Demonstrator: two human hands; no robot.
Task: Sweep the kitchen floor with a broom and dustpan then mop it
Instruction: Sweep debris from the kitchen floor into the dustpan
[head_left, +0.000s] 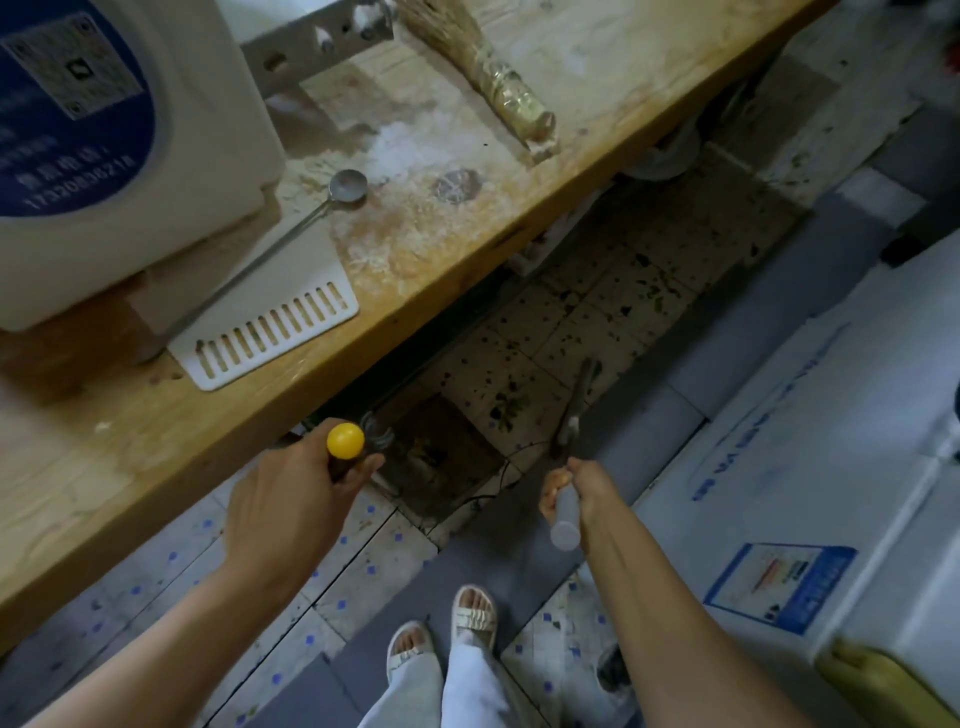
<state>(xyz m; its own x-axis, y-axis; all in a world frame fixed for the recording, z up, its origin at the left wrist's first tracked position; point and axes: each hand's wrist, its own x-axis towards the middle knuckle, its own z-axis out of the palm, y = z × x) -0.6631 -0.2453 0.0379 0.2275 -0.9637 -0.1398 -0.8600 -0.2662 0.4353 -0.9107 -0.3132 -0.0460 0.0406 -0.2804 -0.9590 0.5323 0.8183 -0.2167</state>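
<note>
1. Left hand (296, 483) at 7 o'clock, fingers curled round a dark handle with a yellow knob end (345, 440); which tool it is, can't tell.
2. Right hand (576, 493) at 5 o'clock grasps a grey handle (565, 519); its shaft runs down to the floor toward 12, head blurred.
3. Wooden desk (156, 467) at 10 o'clock carries a white appliance (130, 156), ladle (343, 187), slotted white board (275, 332), straw hand broom (498, 83) at 12.
4. Stained tile floor (597, 312) at centre; white boxes (831, 415) at 3 o'clock.
</note>
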